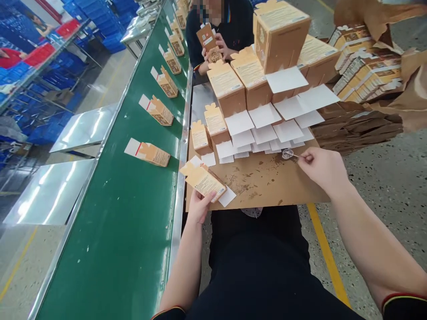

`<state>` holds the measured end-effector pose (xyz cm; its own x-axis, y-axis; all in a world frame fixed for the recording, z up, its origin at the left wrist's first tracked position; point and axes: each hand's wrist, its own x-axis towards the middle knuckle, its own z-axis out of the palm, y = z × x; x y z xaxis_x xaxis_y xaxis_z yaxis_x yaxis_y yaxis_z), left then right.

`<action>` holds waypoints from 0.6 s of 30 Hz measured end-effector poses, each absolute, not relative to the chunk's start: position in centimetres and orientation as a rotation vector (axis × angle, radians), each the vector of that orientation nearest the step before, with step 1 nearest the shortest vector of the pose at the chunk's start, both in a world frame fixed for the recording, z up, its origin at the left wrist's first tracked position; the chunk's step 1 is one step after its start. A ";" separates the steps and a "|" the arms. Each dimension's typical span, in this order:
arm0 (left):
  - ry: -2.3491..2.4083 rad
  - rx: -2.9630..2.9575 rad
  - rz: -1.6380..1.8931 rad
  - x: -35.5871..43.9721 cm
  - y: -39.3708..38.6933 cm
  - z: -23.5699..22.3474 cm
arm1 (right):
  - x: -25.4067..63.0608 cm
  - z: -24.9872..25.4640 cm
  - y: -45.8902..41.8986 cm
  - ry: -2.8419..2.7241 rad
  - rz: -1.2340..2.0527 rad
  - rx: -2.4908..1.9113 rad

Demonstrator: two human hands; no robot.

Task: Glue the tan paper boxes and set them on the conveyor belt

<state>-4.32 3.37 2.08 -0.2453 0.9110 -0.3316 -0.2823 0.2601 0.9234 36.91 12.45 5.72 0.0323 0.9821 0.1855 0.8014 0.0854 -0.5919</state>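
My left hand (200, 205) grips a small tan carton (204, 178) by its lower end, over the near left corner of the cardboard-covered table. Printed text faces up, and a white flap (227, 197) sticks out at the carton's near end. On the right, my right hand (322, 169) is closed in a pinch around a thin stick (296, 155). Its far tip reaches a small clear dish (287, 154) on the cardboard. What the dish holds is too small to tell. Brown smears (255, 181) mark the cardboard between my hands.
Stacked cartons (227, 84) with white flaps fill the table's far side. A green conveyor (110, 222) on the left carries a row of cartons (153, 153). Across the table a person (218, 31) handles another carton (207, 38). Bundled flat cartons (367, 71) lie at the right.
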 end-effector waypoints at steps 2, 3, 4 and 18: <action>1.362 0.680 1.258 -3.8 3.8 1.8 | 35.1 5.9 9.9 -1.743 0.481 -1.692; 1.368 0.700 1.238 -3.7 4.1 1.8 | 33.6 5.6 8.4 -1.738 0.560 -1.641; 1.385 0.717 1.227 -3.7 4.3 1.8 | 31.8 5.2 6.9 -1.756 0.645 -1.564; 1.474 0.826 1.173 -3.6 4.5 1.9 | 20.6 -1.0 0.3 -2.056 0.768 -1.179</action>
<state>-3.62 4.49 1.91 -0.2304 0.9265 -0.2975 -0.0815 0.2863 0.9547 20.65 0.25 -1.01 -0.3938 0.8880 0.2374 0.5151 0.4271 -0.7432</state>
